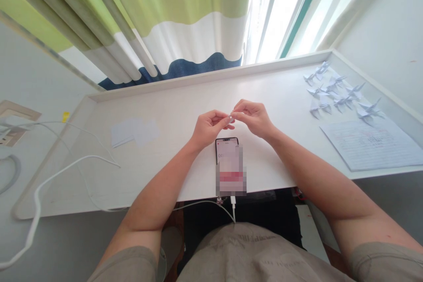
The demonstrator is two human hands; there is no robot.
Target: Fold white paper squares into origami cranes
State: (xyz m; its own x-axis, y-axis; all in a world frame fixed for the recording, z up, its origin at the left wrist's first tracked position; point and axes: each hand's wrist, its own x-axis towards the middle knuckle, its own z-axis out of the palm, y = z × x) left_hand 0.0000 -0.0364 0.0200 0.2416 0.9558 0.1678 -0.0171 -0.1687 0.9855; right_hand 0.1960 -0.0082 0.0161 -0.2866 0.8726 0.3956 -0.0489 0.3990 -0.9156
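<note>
Above the middle of the white desk, my left hand (210, 127) and my right hand (253, 116) meet fingertip to fingertip. Pinched between them is a small folded piece of white paper (231, 117), mostly covered by the fingers. Both hands are closed on it. Just below them a phone (227, 152) lies face up, its lower part blurred out, with a white charging cable (233, 205) at its near end. Several folded paper cranes (343, 92) stand in a group at the far right. Flat white paper squares (134, 133) lie to the left.
A lined sheet with writing (373, 143) lies at the desk's right side. White cables (66, 172) run from the wall socket (13, 125) over the left edge. A raised rim (211, 76) borders the desk (185, 97) at the back, below a green and white curtain (185, 4).
</note>
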